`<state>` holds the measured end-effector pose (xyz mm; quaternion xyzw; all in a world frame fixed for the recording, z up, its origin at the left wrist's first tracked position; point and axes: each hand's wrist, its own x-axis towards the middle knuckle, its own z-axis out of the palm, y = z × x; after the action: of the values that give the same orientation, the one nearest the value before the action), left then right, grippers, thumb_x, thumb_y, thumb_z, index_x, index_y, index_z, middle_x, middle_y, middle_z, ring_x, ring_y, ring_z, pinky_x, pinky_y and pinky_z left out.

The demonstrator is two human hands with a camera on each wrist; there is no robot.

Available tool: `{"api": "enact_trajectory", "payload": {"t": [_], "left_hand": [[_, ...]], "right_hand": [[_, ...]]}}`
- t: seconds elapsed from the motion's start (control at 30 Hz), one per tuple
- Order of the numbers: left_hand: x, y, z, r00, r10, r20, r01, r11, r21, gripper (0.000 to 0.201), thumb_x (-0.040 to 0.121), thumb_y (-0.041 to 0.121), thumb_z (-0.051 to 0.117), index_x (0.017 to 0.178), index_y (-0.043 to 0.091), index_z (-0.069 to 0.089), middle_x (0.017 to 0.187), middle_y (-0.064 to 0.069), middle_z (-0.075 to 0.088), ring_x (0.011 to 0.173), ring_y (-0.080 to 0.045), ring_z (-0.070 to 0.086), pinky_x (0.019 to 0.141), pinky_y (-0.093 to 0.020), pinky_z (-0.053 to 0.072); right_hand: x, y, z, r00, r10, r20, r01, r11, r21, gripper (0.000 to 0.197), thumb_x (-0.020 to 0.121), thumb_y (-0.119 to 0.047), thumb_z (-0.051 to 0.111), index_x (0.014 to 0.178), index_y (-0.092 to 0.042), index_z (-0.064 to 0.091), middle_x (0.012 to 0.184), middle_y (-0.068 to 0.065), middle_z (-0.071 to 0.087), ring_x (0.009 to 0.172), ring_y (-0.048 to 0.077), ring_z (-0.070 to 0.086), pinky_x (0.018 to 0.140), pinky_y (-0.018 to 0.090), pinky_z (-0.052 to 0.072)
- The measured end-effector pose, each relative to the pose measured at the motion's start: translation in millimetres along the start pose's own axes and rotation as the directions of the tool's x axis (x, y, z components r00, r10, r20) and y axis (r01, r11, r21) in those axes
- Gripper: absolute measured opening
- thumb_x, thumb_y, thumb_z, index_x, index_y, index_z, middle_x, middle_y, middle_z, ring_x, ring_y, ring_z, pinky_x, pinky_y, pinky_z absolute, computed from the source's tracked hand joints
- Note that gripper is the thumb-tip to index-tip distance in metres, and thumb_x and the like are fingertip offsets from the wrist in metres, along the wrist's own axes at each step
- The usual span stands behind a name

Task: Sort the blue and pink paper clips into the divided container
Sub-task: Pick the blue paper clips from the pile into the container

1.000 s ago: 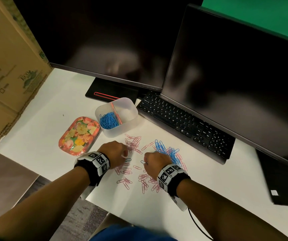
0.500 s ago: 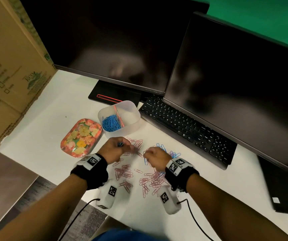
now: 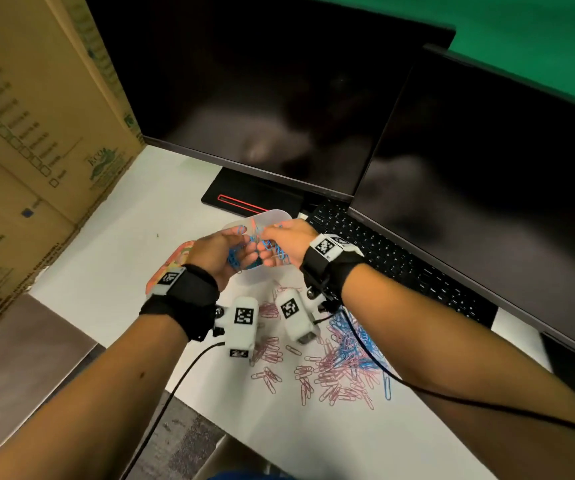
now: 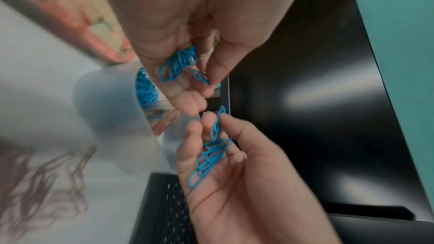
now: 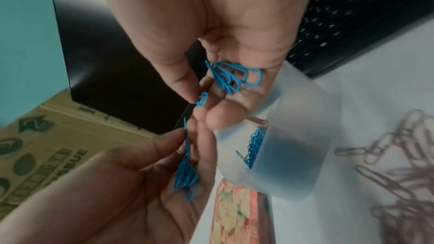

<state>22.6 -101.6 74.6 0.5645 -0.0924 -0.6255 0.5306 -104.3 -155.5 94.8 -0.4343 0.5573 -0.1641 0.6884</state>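
2 hands meet above the divided container [image 3: 272, 216], so anything you let slip should fall inside it. Your left hand [image 3: 222, 252] curls around a small bunch of blue paper clips [image 4: 175, 68], thumb pinching them against the fingers; your right hand [image 3: 288, 242] cups another blue bunch [image 5: 234, 75] the same way. Fingertips nearly touch. Below them, the compartment on the left-hand side already holds blue clips [image 5: 254, 146], which is likely why you hover there. The unsorted pile [image 3: 334, 365] of pink and blue lies on the desk nearer you, under your right forearm.
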Motion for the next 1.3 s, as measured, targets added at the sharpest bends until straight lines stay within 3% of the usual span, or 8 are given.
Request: {"api": "enact_trajectory", "payload": {"t": [0.23, 0.4, 0.57, 0.67, 0.77, 0.9, 1.07, 1.3], "left_hand": [[8.1, 19.8, 8.5, 0.985, 0.005, -0.171, 0.016, 0.992, 0.122, 0.019, 0.092, 0.025, 0.054, 0.105, 0.011, 0.056, 0.083, -0.008, 0.049, 0.069, -0.02, 0.049, 0.063, -0.031, 0.043], [-0.9, 26.1, 1.9, 0.978, 0.114, -0.174, -0.081, 0.979, 0.187, 0.039, 0.095, 0.02, 0.045, 0.132, 0.01, 0.054, 0.134, -0.017, 0.051, 0.125, -0.031, 0.05, 0.095, -0.038, 0.046], [-17.0, 7.7, -22.0, 0.963, 0.264, -0.058, -0.215, 0.879, 0.426, 0.024, 0.09, 0.006, 0.046, 0.103, 0.009, 0.066, 0.097, -0.009, 0.066, 0.084, -0.024, 0.062, 0.067, -0.029, 0.048], [-18.9, -25.4, -35.5, 0.955, 0.276, 0.112, -0.273, 0.659, 0.701, 0.02, 0.089, 0.002, 0.051, 0.083, 0.015, 0.065, 0.08, -0.004, 0.066, 0.068, -0.021, 0.058, 0.059, -0.025, 0.043], [-24.6, -68.0, -31.8, 0.92, 0.151, 0.36, -0.391, 0.341, 0.855, 0.019, 0.087, 0.007, 0.06, 0.082, 0.024, 0.066, 0.084, 0.006, 0.068, 0.069, -0.011, 0.062, 0.068, -0.022, 0.046], [-29.9, -115.4, -5.0, 0.839, -0.012, 0.544, -0.543, 0.059, 0.838, 0.026, 0.087, 0.02, 0.061, 0.111, 0.027, 0.063, 0.111, 0.008, 0.056, 0.095, -0.015, 0.061, 0.085, -0.023, 0.048], [-34.1, -155.2, 41.9, 0.624, -0.25, 0.74, -0.779, -0.277, 0.563, 0.053, 0.09, 0.026, 0.051, 0.141, 0.03, 0.041, 0.154, 0.001, 0.028, 0.137, -0.023, 0.034, 0.11, -0.038, 0.036], [-19.8, -154.8, 24.8, 0.573, -0.352, 0.74, -0.801, -0.432, 0.415, 0.044, 0.09, 0.027, 0.047, 0.134, 0.033, 0.051, 0.153, 0.002, 0.034, 0.138, -0.024, 0.035, 0.11, -0.042, 0.035]], "right_hand": [[15.5, -20.7, 25.3, 0.999, 0.0, -0.033, -0.003, 0.996, -0.086, 0.017, 0.087, -0.016, 0.061, 0.07, -0.014, 0.059, 0.074, 0.008, 0.054, 0.07, 0.024, 0.057, 0.067, 0.033, 0.05], [4.7, -13.2, -3.4, 0.999, 0.043, 0.027, -0.045, 0.994, 0.098, 0.018, 0.097, -0.015, 0.05, 0.079, -0.013, 0.054, 0.073, 0.007, 0.05, 0.065, 0.015, 0.051, 0.054, 0.022, 0.047], [-34.3, 20.0, -69.8, 0.995, 0.001, -0.097, 0.001, 1.0, 0.022, 0.021, 0.097, -0.013, 0.048, 0.11, -0.005, 0.062, 0.111, 0.023, 0.063, 0.099, 0.037, 0.063, 0.085, 0.036, 0.051], [-62.7, 69.1, -112.6, 0.965, -0.038, -0.258, -0.022, 0.974, -0.224, 0.028, 0.096, -0.012, 0.048, 0.122, -0.008, 0.059, 0.124, 0.021, 0.061, 0.111, 0.039, 0.059, 0.1, 0.048, 0.047], [-79.6, 126.8, -148.7, 0.917, -0.085, -0.39, -0.167, 0.805, -0.569, 0.032, 0.095, -0.019, 0.047, 0.126, -0.019, 0.057, 0.124, 0.006, 0.063, 0.106, 0.025, 0.062, 0.091, 0.034, 0.051], [-101.4, 184.6, -160.2, 0.894, -0.072, -0.442, -0.275, 0.69, -0.67, 0.046, 0.093, -0.014, 0.046, 0.138, -0.021, 0.045, 0.139, 0.005, 0.053, 0.124, 0.023, 0.052, 0.103, 0.029, 0.042], [-115.6, 219.1, -131.8, 0.958, -0.18, -0.224, -0.076, 0.594, -0.801, 0.054, 0.095, -0.013, 0.045, 0.147, -0.025, 0.035, 0.158, -0.004, 0.022, 0.146, 0.012, 0.02, 0.115, 0.017, 0.012], [-126.2, 224.7, -134.0, 0.965, -0.19, -0.182, -0.032, 0.603, -0.797, 0.043, 0.095, -0.021, 0.046, 0.137, -0.032, 0.049, 0.154, -0.006, 0.032, 0.142, 0.013, 0.03, 0.117, 0.022, 0.021]]}}
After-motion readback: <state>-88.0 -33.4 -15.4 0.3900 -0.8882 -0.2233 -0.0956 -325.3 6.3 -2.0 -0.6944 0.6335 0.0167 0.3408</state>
